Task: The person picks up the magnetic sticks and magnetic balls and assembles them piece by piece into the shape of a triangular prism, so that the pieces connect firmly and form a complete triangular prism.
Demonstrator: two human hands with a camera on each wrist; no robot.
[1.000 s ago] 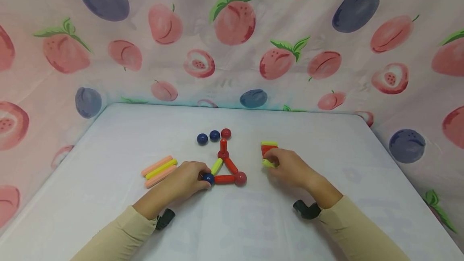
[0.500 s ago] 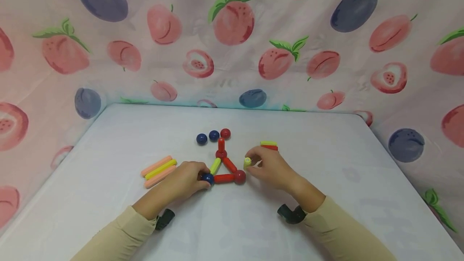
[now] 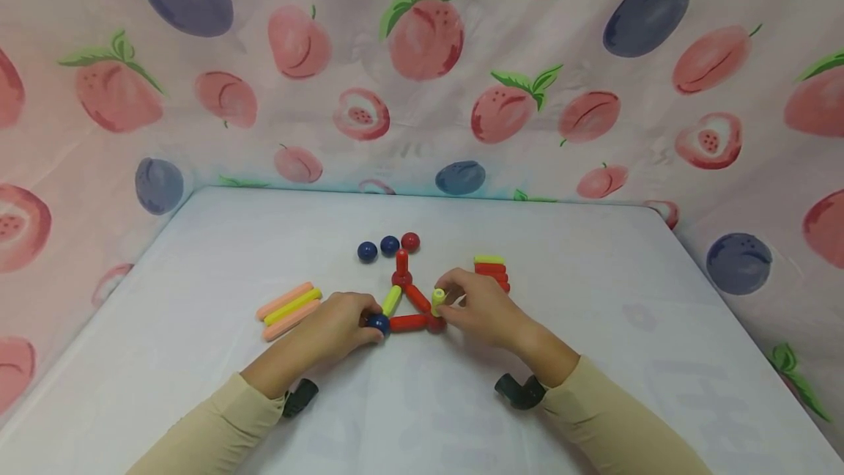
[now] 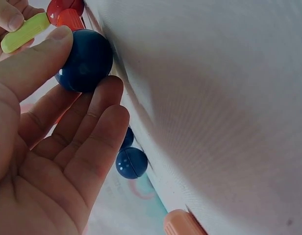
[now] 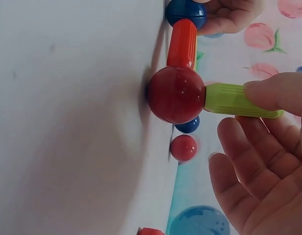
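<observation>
A flat triangle of short rods and balls lies on the white table. My left hand (image 3: 341, 325) holds its blue ball (image 4: 87, 61) at the left corner between thumb and fingers. My right hand (image 3: 488, 310) pinches a short yellow-green rod (image 5: 227, 99), which stands upright with its lower end against the red ball (image 5: 176, 94) at the right corner. Red rods (image 3: 409, 323) form the near and right sides; another yellow-green rod (image 3: 392, 300) forms the left side. From the far red ball (image 3: 401, 279) a red rod (image 3: 402, 261) stands upright.
Behind the triangle sit two loose blue balls (image 3: 367, 252) and a red ball (image 3: 410, 242). Longer orange and yellow rods (image 3: 291, 308) lie to the left. A row of short red rods (image 3: 491, 268) and one yellow-green rod (image 3: 489, 259) lies to the right.
My right hand has taken a yellow-green rod from the row at right and moved left, bringing it upright onto the right corner's red ball. My left hand has stayed on the blue ball.
</observation>
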